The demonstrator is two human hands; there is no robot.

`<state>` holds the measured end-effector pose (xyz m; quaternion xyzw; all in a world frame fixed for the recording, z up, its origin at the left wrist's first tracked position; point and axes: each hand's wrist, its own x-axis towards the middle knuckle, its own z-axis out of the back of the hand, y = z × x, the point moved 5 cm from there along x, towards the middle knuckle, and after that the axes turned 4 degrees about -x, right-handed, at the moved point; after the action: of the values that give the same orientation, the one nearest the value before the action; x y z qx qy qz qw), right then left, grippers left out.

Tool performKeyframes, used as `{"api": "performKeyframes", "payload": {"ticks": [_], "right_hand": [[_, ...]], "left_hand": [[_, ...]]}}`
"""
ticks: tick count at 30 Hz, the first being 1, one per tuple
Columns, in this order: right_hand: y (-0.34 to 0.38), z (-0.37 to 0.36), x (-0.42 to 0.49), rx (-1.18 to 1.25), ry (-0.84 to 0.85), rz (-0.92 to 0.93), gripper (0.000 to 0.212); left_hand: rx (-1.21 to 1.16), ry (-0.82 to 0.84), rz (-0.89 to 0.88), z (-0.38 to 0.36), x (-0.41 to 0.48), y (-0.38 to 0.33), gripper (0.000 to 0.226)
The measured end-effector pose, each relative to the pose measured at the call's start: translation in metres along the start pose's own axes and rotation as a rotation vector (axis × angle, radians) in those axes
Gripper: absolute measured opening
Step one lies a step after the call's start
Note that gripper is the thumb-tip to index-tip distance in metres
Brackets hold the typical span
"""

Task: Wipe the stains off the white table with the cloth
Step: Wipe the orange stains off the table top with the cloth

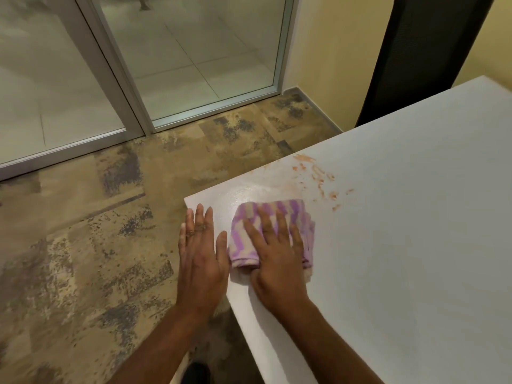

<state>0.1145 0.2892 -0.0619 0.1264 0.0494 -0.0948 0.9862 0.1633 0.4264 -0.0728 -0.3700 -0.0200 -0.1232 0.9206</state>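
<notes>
The right hand [277, 253] lies flat, fingers spread, pressing the folded purple-and-white cloth [273, 231] down on the white surface [415, 245] near its near-left corner. It is pushing the cloth, not gripping it. The left hand [201, 256] lies open and flat just beside it at the left edge, holding nothing, seemingly bracing. A wet sheen shows on the patch just beyond the cloth, so that part looks already wiped. The job is far from over, though: orange stains [318, 176] speckle the surface beyond and to the right of the cloth, close to the far edge, and a faint smear sits by that edge too. I'd call it roughly halfway. Nothing on the surface blocks the way. Beyond lie a mottled floor [97, 231], glass sliding doors [180, 51] and a dark chair back [421, 51] at the far right, all well clear.
</notes>
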Motion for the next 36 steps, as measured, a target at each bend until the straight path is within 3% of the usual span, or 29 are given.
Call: {"api": "performKeyframes", "payload": {"ticks": [4,11,14,17,20,24,29,31,36], "right_hand": [[-0.026,0.009,-0.056,0.059,-0.136,-0.04,0.062],[-0.096,0.03,-0.025,0.073,-0.179,-0.42,0.09],[-0.082,0.026,0.007,0.02,-0.127,-0.39,0.082],[-0.064,0.012,0.006,-0.083,-0.053,-0.234,0.071],[-0.064,0.01,-0.026,-0.039,-0.111,-0.128,0.071],[-0.113,0.017,-0.056,0.07,-0.18,-0.309,0.087],[-0.145,0.034,-0.002,0.011,-0.217,-0.54,0.078],[-0.137,0.034,0.03,0.029,-0.202,-0.529,0.078],[-0.089,0.018,0.065,-0.093,-0.156,-0.297,0.078]], "left_hand": [[0.008,0.019,-0.043,-0.01,0.006,-0.009,0.056],[0.115,0.121,-0.072,-0.036,0.008,-0.018,0.064],[0.178,0.16,-0.113,-0.043,0.013,-0.019,0.066],[0.235,0.189,-0.127,-0.046,0.015,-0.019,0.067],[0.268,0.207,-0.115,-0.046,0.015,-0.02,0.07],[0.281,0.221,-0.101,-0.046,0.014,-0.021,0.07],[0.305,0.238,-0.107,-0.048,0.016,-0.019,0.07],[0.315,0.238,-0.105,-0.049,0.018,-0.019,0.071],[0.349,0.243,-0.112,-0.051,0.023,-0.021,0.072]]}}
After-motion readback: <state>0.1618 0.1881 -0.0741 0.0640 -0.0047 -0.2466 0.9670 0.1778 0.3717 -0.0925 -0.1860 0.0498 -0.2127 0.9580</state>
